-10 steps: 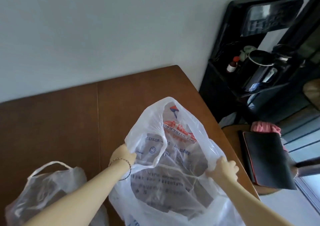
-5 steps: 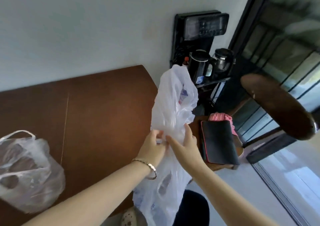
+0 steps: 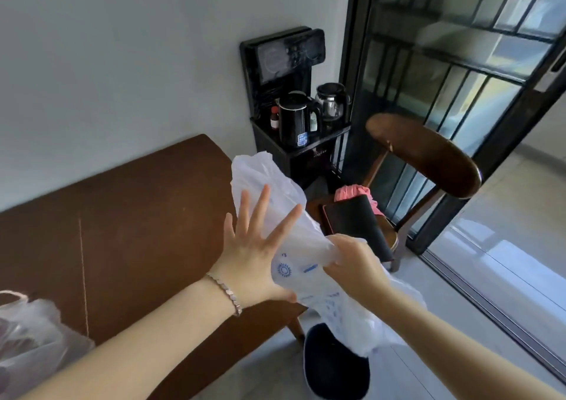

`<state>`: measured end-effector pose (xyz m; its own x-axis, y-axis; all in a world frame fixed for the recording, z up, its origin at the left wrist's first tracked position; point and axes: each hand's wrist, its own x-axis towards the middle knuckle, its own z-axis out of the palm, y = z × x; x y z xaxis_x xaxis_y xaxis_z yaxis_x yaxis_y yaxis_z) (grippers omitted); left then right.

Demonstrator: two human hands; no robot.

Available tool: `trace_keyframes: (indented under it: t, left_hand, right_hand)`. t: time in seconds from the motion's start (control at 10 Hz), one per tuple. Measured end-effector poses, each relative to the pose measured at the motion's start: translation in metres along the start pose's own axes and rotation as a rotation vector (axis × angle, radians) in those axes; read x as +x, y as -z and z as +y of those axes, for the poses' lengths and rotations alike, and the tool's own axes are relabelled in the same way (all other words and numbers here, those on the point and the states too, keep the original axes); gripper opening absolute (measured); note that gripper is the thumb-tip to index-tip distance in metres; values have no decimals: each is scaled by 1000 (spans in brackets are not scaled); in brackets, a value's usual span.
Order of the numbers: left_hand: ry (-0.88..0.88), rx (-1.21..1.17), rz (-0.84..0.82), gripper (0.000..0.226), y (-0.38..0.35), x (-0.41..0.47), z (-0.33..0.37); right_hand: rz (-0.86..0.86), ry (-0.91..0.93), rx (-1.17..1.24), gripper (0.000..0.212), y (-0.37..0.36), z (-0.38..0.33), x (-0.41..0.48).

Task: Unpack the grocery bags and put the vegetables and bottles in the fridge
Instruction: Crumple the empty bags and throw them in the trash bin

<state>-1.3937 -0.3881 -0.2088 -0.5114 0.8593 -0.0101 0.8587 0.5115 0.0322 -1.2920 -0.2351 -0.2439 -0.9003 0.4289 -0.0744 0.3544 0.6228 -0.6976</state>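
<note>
Plainly, much is hidden here. The second bag [image 3: 33, 341] sits on the tabletop [image 3: 137, 231] at the lower left, cut off by the frame edge. Dark shapes show through its clear plastic, but they cannot be made out. The right hand's fingertips are buried in crumpled plastic, and the left thumb is partly covered by the bag [image 3: 306, 255]. A dark rounded shape [image 3: 333, 366] lies below the bag, and what it is cannot be told. Whether the bag holds anything cannot be told either.

The left hand [image 3: 254, 255] shows its back to the camera, fingers [image 3: 258, 203] straight and spread wide, palm laid flat against the bag's side. A bracelet [image 3: 225, 292] circles that wrist. The right hand [image 3: 352, 265] has its fingers curled round a bunched fold of the bag, gripping it.

The bag is white, thin and translucent, with blue print and a round blue seal. It is held in the air just off the tabletop's right edge, slanting from upper left to lower right between the hands. Its top end flops over above the left fingers; its lower end hangs limp under the right forearm.

Behind it a chair [image 3: 428, 154] carries a black folder [image 3: 358, 225] and pink cloth [image 3: 352, 191], and a kettle [image 3: 295, 124] stands on a black stand.
</note>
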Motion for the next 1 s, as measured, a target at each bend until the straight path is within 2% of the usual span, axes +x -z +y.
trace_keyframes:
  t: [0.1, 0.2, 0.3, 0.4, 0.5, 0.6, 0.7, 0.8, 0.9, 1.0]
  left_hand:
    - [-31, -300, -224, 133, -10, 3, 11]
    - [-122, -893, -126, 89, -27, -8, 29]
    - [-6, -981, 110, 35, -50, -19, 32]
    - [159, -1007, 126, 22, -48, -25, 20]
    - [226, -1042, 103, 12, -44, -26, 13]
    - [40, -917, 109, 10, -42, -31, 19]
    - [-21, -964, 30, 6, -53, -36, 17]
    - [-166, -946, -208, 12, -55, -36, 17]
    - [-351, -540, -391, 23, -69, -30, 23]
    - [-273, -457, -400, 14, -55, -29, 38]
  right_hand:
    - [63, 546, -148, 7, -4, -10, -13]
    - [225, 821, -116, 16, -10, -10, -21]
    - [198, 824, -107, 22, -3, 2, -34]
    - [80, 483, -150, 86, 13, 23, -45]
    - [-202, 170, -256, 129, 21, 50, -48]
    - [-299, 85, -163, 109, 8, 49, -45]
    - [-256, -53, 129, 25, -7, 40, -44]
    - [-285, -224, 236, 54, -23, 37, -50]
    - [-340, -365, 433, 11, -36, 37, -54]
    - [-314, -419, 617, 32, -34, 35, -56]
